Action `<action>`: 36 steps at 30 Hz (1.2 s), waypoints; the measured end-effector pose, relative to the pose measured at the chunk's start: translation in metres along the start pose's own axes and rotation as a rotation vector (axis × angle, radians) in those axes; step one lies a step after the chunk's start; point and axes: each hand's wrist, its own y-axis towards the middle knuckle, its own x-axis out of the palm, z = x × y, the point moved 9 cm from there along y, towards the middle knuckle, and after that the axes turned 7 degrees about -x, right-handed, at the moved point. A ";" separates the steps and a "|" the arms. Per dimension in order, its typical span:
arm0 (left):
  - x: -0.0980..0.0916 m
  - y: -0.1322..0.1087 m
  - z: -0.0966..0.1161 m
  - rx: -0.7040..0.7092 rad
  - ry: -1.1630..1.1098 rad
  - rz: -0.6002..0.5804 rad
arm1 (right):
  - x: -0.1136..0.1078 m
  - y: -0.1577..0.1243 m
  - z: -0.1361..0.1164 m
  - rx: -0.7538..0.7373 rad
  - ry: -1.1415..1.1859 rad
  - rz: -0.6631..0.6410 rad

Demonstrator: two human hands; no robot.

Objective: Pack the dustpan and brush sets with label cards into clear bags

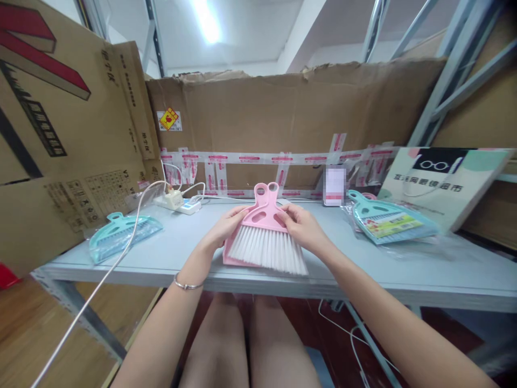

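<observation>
A pink hand brush [266,215] with white bristles lies over a pink dustpan [231,253] near the table's front edge, their ring-ended handles side by side and pointing away from me. My left hand [224,229] grips the left side of the dustpan, its thumb near the base of the handles. On the other side my right hand [301,226] pinches the right shoulder of the brush; its lower fingers are hidden. Most of the dustpan is covered by the brush.
On the grey table [186,237], a wrapped blue dustpan set [121,234] lies left and another [388,218] right. A power strip [188,205] with white cables is at the back left, a phone-like object [335,186] at the back. Cardboard [258,118] stands behind; a printed box [440,183] stands right.
</observation>
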 end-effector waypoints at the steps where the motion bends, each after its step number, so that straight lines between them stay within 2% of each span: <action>1: -0.002 0.000 0.000 0.007 0.003 0.016 | 0.001 0.002 -0.003 -0.016 -0.027 0.004; 5: 0.000 -0.001 0.005 0.084 0.023 -0.007 | 0.008 0.005 -0.018 -0.097 -0.154 0.007; 9: 0.003 -0.003 0.009 0.108 -0.005 -0.020 | 0.014 0.003 -0.029 -0.168 -0.399 0.014; 13: 0.000 -0.004 0.010 0.097 -0.026 0.030 | 0.004 0.005 -0.040 -0.298 -0.596 0.163; 15: 0.001 -0.004 0.010 0.099 -0.034 0.020 | -0.002 0.014 -0.032 -0.263 -0.519 0.191; 16: 0.002 -0.004 0.009 0.101 -0.039 0.005 | 0.001 0.022 -0.023 -0.203 -0.433 0.139; 19: 0.004 -0.002 0.008 0.114 -0.045 -0.032 | 0.023 0.041 0.002 -0.027 -0.204 -0.141; 20: 0.003 -0.001 0.007 0.119 -0.041 -0.032 | 0.031 0.044 0.005 -0.004 -0.178 -0.218; 22: 0.001 0.001 0.005 0.122 -0.025 -0.020 | 0.039 0.049 0.005 -0.008 -0.192 -0.276; 27: 0.000 0.005 0.001 0.109 -0.014 0.000 | 0.049 0.047 0.006 -0.014 -0.287 -0.221; 32: -0.003 0.004 0.005 0.122 0.001 0.019 | 0.054 0.042 0.008 -0.023 -0.322 -0.153; 34: -0.005 0.002 0.008 0.133 0.007 0.032 | 0.051 0.046 0.011 -0.025 -0.300 -0.139; 36: -0.007 0.000 0.010 0.138 0.008 0.050 | 0.039 0.055 0.022 0.002 -0.266 -0.114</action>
